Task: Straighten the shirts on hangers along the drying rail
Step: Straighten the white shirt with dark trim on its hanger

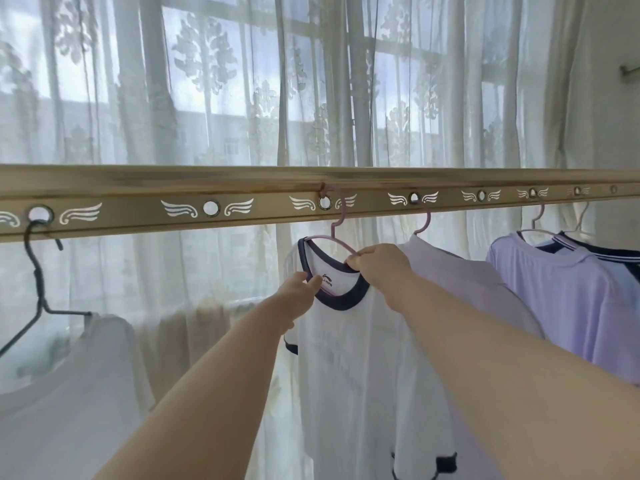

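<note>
So, under the left end of the drying rail (pixel 138 188) a white shirt (pixel 69 393) is hung on a black hanger (pixel 34 289). Under the rail's middle, the navy-collared shirt (pixel 353 375) on a pink hanger (pixel 334 233) is pinched at its collar by the left hand (pixel 299 289), and the grip of the right hand (pixel 379 265) is clamped on the collar's other side. Lilac shirts (pixel 561 299) are hung under the rail's right stretch.

1. The gold metal drying rail (pixel 138 188) runs left to right before the lace curtain (pixel 207 98).
2. From its far-left hole hangs a black wire hanger (pixel 34 282) bearing a plain white shirt (pixel 69 393).
3. Mid-rail, a pink plastic hanger (pixel 334 230) carries the white navy-collared shirt (pixel 353 358) — left hand (pixel 298 289) and right hand (pixel 381 268) pinch its collar's two sides.
4. Just right hangs a pale lilac shirt (pixel 467 282); further right, a purple shirt (pixel 561 299).
</note>
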`<action>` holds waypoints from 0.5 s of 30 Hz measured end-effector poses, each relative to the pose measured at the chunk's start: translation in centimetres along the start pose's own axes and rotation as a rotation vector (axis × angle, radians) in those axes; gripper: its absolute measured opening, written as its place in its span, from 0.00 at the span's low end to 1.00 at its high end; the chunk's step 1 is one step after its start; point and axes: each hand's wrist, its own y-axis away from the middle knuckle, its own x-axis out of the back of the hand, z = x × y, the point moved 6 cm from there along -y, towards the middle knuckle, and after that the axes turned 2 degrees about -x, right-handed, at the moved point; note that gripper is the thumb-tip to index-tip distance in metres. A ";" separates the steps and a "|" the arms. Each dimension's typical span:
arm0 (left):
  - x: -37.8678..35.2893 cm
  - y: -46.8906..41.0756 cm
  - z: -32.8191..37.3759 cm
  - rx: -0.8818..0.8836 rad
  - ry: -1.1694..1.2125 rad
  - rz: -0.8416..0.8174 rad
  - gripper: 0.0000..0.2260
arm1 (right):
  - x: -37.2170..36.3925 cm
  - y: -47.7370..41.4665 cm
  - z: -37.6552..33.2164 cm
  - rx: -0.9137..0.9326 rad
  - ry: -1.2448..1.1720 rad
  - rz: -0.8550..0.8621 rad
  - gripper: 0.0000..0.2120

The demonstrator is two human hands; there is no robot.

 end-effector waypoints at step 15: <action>0.4 0.1 -1.1 0.025 -0.009 -0.053 0.21 | -2.6 -0.2 1.4 -0.114 0.058 0.023 0.13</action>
